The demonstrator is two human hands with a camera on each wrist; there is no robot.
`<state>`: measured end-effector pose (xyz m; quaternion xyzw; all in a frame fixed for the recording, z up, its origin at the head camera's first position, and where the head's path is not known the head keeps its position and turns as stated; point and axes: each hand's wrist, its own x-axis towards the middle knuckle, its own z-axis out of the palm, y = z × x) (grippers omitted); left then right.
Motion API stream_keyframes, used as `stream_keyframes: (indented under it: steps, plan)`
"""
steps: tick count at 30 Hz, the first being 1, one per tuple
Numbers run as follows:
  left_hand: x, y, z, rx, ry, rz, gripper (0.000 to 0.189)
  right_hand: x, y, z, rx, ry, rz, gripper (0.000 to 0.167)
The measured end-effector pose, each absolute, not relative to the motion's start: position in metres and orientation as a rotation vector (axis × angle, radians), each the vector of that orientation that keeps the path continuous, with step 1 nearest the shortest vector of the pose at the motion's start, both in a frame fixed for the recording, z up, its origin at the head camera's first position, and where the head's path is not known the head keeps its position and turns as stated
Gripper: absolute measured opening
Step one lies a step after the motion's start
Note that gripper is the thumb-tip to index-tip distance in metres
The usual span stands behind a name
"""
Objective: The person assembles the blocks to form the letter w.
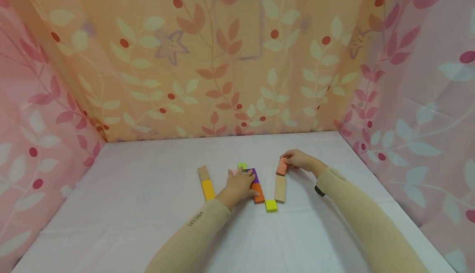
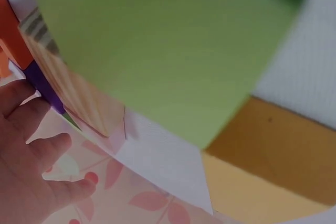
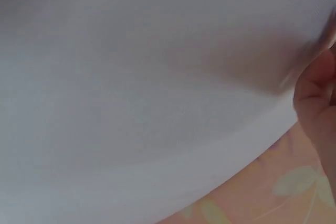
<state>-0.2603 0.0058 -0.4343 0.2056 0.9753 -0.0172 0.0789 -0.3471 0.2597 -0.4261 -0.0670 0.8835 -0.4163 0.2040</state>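
In the head view my right hand (image 1: 302,160) pinches a salmon block (image 1: 282,166) at the upper end of a plain wooden block (image 1: 280,189). A yellow-green block (image 1: 271,205) lies at that wooden block's lower end. My left hand (image 1: 239,185) spreads its fingers beside and partly over a purple block (image 1: 255,174) and an orange block (image 1: 258,194); whether it presses them I cannot tell. Past its fingertips show a lime green block (image 1: 242,165) and part of a pink block (image 1: 233,171). In the right wrist view only part of the right hand (image 3: 317,95) appears.
To the left, a wooden block (image 1: 203,173) and a yellow block (image 1: 208,189) lie end to end. A green block (image 2: 157,61) looms close in the left wrist view, near a striped wooden block (image 2: 86,95). Floral curtains (image 1: 222,58) border the white table (image 1: 111,207).
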Motion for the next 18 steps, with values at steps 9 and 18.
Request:
stream_keyframes:
  steps: [9,18]
  plan:
    - [-0.259,0.002,-0.432,0.607,2.911,-0.016,0.073,-0.347,0.246,-0.432,-0.293,2.511,-1.064,0.032]
    - [-0.264,0.0,-0.428,0.633,2.89,0.1,0.071,-0.347,0.245,-0.427,-0.252,2.566,-1.006,0.039]
